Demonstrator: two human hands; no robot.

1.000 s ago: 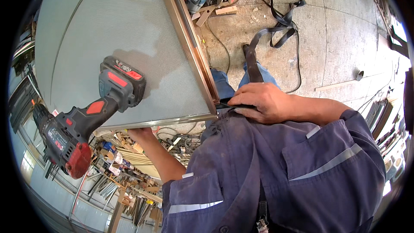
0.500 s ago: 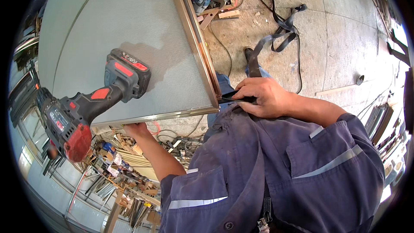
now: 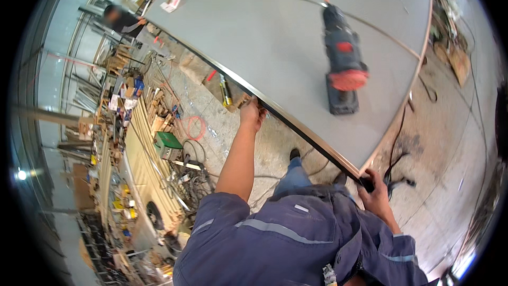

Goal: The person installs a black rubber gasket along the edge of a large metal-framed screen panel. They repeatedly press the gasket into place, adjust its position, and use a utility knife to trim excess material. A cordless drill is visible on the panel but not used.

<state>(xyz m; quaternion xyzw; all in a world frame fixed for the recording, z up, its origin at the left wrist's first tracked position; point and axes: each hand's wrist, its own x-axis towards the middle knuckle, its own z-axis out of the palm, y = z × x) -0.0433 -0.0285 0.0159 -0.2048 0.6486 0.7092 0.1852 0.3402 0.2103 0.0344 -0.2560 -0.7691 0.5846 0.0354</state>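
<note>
A wide grey panel (image 3: 254, 37) with a metal-edged frame (image 3: 296, 122) spreads out before me. Along its near side runs a black strip (image 3: 312, 140), flexible-looking at the corner. My left hand (image 3: 253, 115) is closed at this side, about midway, its fingers curled on the strip; the fingertips are partly hidden. At the near right corner my right hand (image 3: 374, 193) grips the strip's end, thumb and fingers pressed round it. On the panel lies a black and red cordless drill (image 3: 341, 55), its bit pointing away from me and its battery towards me.
Another person (image 3: 120, 21) stands at the panel's far left end, a hand on its edge. A small white and red packet (image 3: 170, 4) lies on the panel. On the floor at left are a green box (image 3: 167, 145), a red hose (image 3: 194, 128), cables and timber.
My view has swung left, so the panel and drill appear farther right and the other person is in sight. My right hand stays at the corner with the strip; my left hand stays at the near edge.
</note>
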